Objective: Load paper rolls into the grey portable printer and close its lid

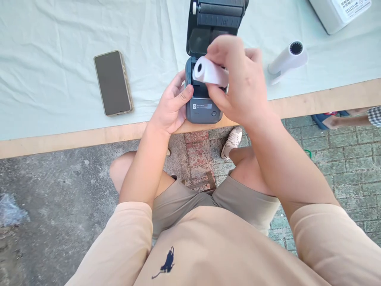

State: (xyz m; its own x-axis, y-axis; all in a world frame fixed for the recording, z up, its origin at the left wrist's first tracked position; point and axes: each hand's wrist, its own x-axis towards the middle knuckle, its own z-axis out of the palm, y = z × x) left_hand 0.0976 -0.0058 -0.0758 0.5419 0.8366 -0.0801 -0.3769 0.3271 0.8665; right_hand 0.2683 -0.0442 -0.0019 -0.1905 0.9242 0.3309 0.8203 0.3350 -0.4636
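Observation:
A small dark grey printer [203, 109] stands at the table's near edge with its lid [216, 24] tipped up and back. My right hand [241, 83] is closed around a white paper roll [208, 71], holding it just above the printer's open bay. The roll's hollow end faces left. My left hand [171, 105] grips the printer's left side, thumb pressed against its casing.
A phone [113, 82] lies face up with a dark screen on the pale cloth [59, 47], left of the printer. A white cylindrical device [288, 58] lies to the right, and a white box [339, 12] sits at the far right corner. Another person's arm [354, 119] shows below the table edge at right.

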